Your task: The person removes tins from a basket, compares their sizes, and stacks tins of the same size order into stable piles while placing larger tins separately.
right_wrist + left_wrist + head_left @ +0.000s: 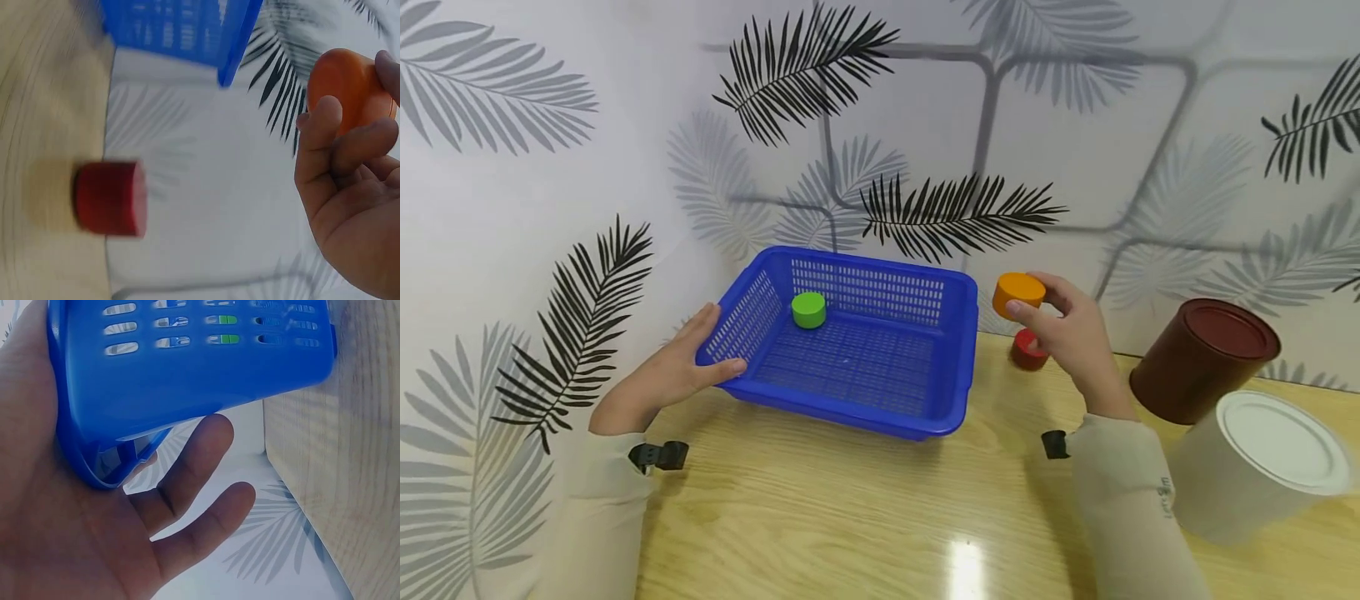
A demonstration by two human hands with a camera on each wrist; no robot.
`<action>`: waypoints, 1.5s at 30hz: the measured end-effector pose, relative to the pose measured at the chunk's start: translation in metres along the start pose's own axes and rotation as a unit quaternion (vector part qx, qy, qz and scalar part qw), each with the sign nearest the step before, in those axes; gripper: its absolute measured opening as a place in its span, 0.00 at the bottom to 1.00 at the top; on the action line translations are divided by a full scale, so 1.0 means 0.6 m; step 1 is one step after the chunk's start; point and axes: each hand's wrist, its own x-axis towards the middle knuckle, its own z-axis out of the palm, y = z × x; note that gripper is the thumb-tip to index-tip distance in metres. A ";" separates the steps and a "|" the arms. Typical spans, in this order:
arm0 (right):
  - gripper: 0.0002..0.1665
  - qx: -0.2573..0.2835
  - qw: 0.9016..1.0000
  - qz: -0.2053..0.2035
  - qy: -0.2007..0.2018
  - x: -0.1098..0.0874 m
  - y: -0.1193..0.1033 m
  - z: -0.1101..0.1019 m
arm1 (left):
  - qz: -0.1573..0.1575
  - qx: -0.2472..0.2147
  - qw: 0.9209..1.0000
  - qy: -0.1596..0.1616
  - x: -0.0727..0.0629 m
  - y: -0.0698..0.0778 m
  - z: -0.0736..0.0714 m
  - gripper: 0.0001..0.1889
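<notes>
My right hand (1067,325) pinches a short orange cylinder (1018,293) between thumb and fingers, in the air to the right of the blue basket (842,411). In the right wrist view, the orange cylinder (347,90) sits at the fingertips. A short red cylinder (1028,350) stands on the table below that hand, apart from it. My left hand (666,371) rests at the basket's left front corner, thumb over the rim and fingers extended along the outside. The left wrist view shows loose, nearly straight fingers (200,456) beneath the rim. Inside the basket, a short green cylinder (808,310) lies near the back left.
A dark brown can (1176,375) and a white lidded tub (1247,467) stand on the right beside my right forearm. The wooden table (820,508) meets a leaf-patterned wall (917,108) just behind the basket.
</notes>
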 end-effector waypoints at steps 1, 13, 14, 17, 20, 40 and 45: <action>0.42 -0.009 1.000 0.001 0.008 0.002 0.006 -0.006 | 0.000 -0.001 1.000 0.000 -0.002 -0.001 -0.002 0.57; 0.42 -0.004 0.999 0.038 0.019 0.017 0.089 -0.043 | 0.002 -0.007 1.000 -0.005 -0.002 -0.003 0.000 0.57; 0.43 -0.002 0.999 0.045 0.018 0.017 0.094 -0.044 | 0.002 -0.008 1.000 -0.005 -0.001 -0.002 -0.001 0.57; 0.43 0.006 0.998 0.063 0.016 0.017 0.099 -0.044 | 0.003 -0.010 1.000 -0.006 0.000 -0.002 -0.003 0.57; 0.44 0.014 0.997 0.080 0.012 0.017 0.103 -0.043 | 0.003 -0.011 1.000 -0.007 0.001 -0.001 -0.006 0.57; 0.42 0.048 0.993 0.109 -0.021 0.019 0.143 -0.035 | 0.005 -0.009 1.000 -0.011 0.000 0.000 -0.006 0.57; 0.43 0.048 0.993 0.107 -0.026 0.021 0.150 -0.033 | 0.004 -0.007 1.000 -0.010 0.001 -0.001 -0.006 0.57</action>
